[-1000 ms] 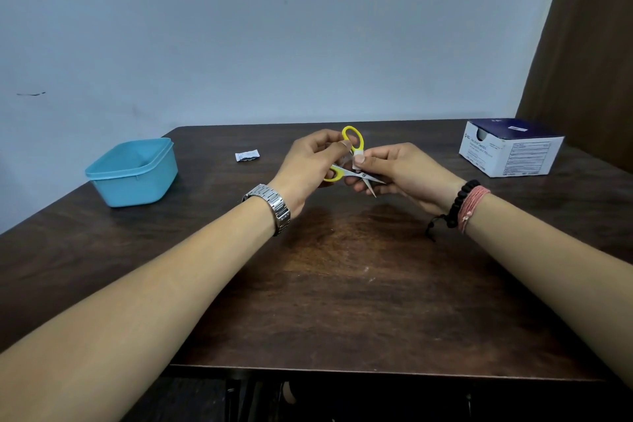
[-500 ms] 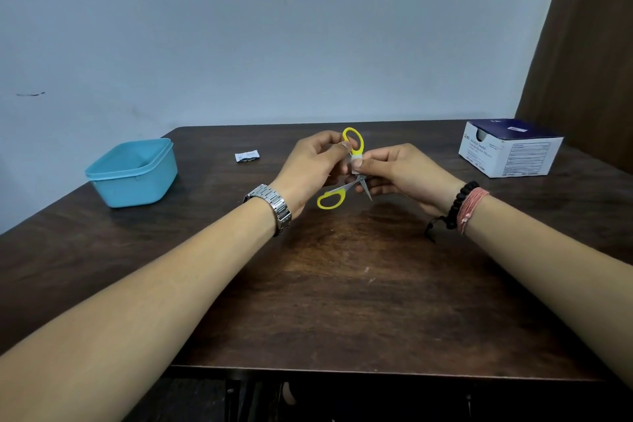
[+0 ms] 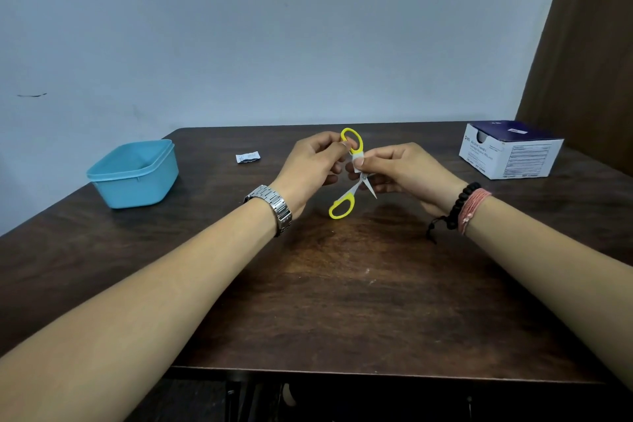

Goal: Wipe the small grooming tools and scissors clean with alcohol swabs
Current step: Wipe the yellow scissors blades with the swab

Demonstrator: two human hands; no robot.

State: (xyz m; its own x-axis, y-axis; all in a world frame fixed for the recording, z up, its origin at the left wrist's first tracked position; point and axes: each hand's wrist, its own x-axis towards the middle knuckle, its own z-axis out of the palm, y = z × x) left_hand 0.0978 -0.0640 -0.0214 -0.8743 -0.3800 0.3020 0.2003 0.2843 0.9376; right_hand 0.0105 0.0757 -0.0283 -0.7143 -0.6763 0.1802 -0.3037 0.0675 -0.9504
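Note:
Small scissors with yellow handles (image 3: 343, 205) hang spread wide apart above the middle of the dark wooden table (image 3: 342, 301). My left hand (image 3: 310, 168) pinches the upper yellow ring; the lower ring dangles free. My right hand (image 3: 404, 171) pinches a small white alcohol swab (image 3: 357, 159) around the arm just below the upper ring. One short steel blade tip points down and right, in front of my right hand's fingers.
A light blue plastic tub (image 3: 133, 175) stands at the left. A torn white swab wrapper (image 3: 248, 157) lies behind my left hand. A navy and white box of alcohol swabs (image 3: 510, 151) sits at the far right, near a brown curtain.
The scissors have swung wider apart: the lower yellow ring dropped down from beside my left hand and now dangles below it. Both hands stayed in place.

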